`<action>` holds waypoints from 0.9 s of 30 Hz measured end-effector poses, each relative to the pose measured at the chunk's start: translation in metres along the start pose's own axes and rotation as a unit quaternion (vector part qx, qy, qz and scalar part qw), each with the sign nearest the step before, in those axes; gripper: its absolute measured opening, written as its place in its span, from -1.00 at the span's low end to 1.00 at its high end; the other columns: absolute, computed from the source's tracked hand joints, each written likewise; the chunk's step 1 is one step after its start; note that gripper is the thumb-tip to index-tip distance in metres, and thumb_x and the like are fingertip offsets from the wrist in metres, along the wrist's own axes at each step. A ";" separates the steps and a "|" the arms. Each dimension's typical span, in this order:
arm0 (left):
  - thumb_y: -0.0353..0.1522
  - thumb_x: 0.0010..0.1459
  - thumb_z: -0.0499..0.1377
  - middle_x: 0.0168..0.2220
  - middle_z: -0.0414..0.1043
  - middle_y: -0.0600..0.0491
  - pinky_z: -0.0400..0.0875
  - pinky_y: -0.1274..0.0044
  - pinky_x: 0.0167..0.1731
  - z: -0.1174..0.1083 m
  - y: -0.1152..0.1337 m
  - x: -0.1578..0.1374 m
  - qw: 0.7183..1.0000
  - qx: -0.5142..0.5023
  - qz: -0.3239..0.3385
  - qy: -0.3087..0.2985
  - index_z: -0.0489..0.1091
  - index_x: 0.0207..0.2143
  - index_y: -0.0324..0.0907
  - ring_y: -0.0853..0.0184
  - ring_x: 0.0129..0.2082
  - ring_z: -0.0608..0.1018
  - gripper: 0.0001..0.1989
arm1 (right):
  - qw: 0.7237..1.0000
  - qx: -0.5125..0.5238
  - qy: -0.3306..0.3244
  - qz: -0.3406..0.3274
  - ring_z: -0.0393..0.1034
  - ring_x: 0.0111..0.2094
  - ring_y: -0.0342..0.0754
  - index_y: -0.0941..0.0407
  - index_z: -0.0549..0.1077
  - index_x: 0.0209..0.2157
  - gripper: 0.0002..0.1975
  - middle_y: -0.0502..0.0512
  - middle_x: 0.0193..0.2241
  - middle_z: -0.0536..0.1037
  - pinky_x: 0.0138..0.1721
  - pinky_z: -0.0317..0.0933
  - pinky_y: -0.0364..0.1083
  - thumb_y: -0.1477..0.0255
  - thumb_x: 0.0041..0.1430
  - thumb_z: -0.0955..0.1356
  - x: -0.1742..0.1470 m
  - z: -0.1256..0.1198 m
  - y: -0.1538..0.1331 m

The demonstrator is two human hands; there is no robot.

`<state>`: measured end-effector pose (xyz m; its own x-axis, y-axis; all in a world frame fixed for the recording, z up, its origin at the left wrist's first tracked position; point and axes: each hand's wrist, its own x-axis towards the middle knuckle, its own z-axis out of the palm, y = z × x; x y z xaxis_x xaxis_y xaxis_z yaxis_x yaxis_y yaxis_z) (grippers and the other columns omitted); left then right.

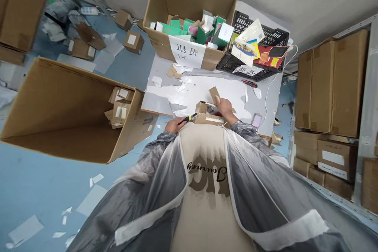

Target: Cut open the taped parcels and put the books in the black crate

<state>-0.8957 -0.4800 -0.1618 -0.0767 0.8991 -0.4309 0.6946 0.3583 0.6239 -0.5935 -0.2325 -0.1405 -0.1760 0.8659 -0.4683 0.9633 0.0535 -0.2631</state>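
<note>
While the left hand (173,125) grips a cutter (188,118), the right hand (225,107) a flap (213,93), scraps (157,81) and crate (226,63) lie beyond.

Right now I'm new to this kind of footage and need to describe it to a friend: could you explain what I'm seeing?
There is no machine here, only a person's two bare hands. The single picture comes from a camera worn on the head, looking forward and down, so the beige shirt front shows below. The left hand holds a black-and-yellow utility knife. The right hand grips a raised piece of brown cardboard at a small, opened brown cardboard box, near the close edge of the white table. Torn white paper scraps and a slim red-and-black tool lie farther back. Behind them stand a large brown cardboard box holding green-and-white cartons, and a black plastic crate with colourful packets.
</note>
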 end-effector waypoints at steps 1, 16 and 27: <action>-0.14 0.63 0.29 0.17 0.86 -0.06 0.72 0.46 0.11 0.001 -0.001 -0.001 1.000 0.011 -0.007 -0.006 0.72 0.44 -0.04 0.06 0.10 0.86 -0.52 | 1.000 -0.010 0.002 -0.022 0.70 0.16 0.50 0.20 0.80 0.19 -0.09 0.58 0.01 0.81 0.32 0.49 0.31 -0.21 0.79 0.09 0.002 -0.003 -0.001; -0.22 0.62 0.27 0.21 0.84 -0.05 0.71 0.40 0.23 0.004 0.034 0.017 0.996 -0.013 -0.056 0.073 0.74 0.42 -0.03 0.04 0.17 0.85 -0.54 | 0.958 -0.065 0.072 -0.269 0.36 0.48 0.44 0.07 0.69 0.33 -0.53 0.48 0.38 0.61 0.54 0.19 0.47 0.42 0.69 0.23 -0.032 -0.026 0.054; -0.13 0.62 0.27 0.21 0.84 -0.13 0.70 0.34 0.24 -0.018 0.044 0.051 0.998 0.050 0.012 0.028 0.73 0.44 -0.05 -0.02 0.21 0.84 -0.50 | 0.911 -0.142 -0.027 -0.387 -0.07 0.79 0.63 0.16 0.75 0.14 -0.49 0.50 0.78 0.12 0.72 -0.21 0.71 0.09 0.39 0.69 -0.034 -0.004 0.042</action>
<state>-0.8817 -0.4141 -0.1451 -0.0962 0.9207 -0.3782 0.7641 0.3118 0.5647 -0.5467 -0.2572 -0.1322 -0.8268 0.4889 -0.2783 0.5588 0.7707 -0.3062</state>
